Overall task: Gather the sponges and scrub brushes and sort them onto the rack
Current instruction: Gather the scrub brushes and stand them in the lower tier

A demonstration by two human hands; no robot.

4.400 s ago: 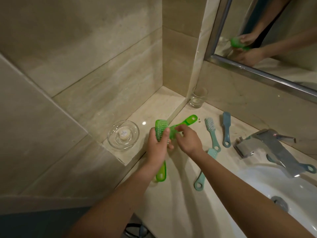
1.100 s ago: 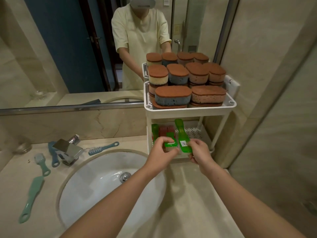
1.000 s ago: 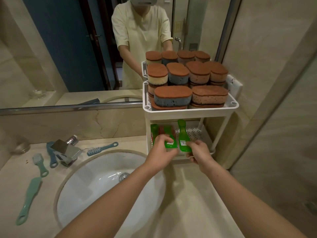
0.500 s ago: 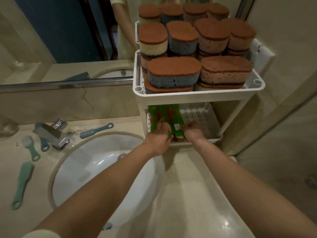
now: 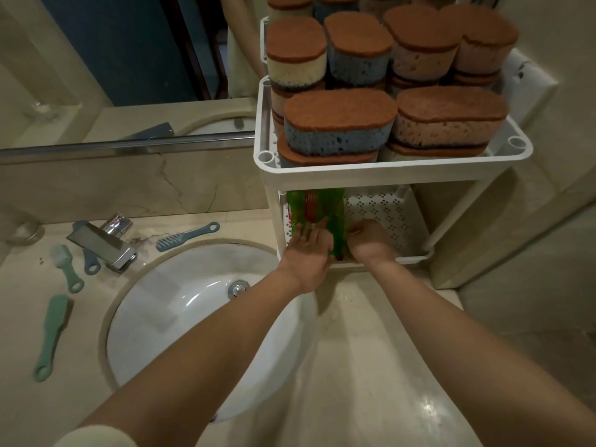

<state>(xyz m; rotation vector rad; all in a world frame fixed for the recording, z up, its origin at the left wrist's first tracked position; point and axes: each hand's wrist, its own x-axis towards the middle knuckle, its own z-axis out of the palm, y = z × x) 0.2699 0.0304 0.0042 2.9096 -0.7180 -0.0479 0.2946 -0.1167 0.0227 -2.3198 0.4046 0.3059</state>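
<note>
A white two-tier rack (image 5: 367, 175) stands on the counter at the right. Several brown-topped sponges (image 5: 338, 124) fill its top tier. Green scrub brushes (image 5: 322, 204) lie side by side at the left of the perforated lower tier, with something red between them. My left hand (image 5: 306, 246) lies on the brushes' near ends with its fingers stretched out. My right hand (image 5: 369, 241) is beside it, fingers bent at the right edge of the outer green brush. Three teal and blue brushes (image 5: 56, 333) (image 5: 66, 266) (image 5: 185, 237) lie on the counter at the left.
A white basin (image 5: 180, 321) is sunk in the counter below my left arm. A chrome tap (image 5: 100, 243) stands behind it, with a blue handle (image 5: 88, 261) partly under it. A glass (image 5: 25, 232) sits far left. A mirror (image 5: 96, 59) covers the back wall.
I carried two green brushes from the left ledge to the rack. In the last second both hands pushed them onto the lower tier, and my left fingers have flattened on them.
</note>
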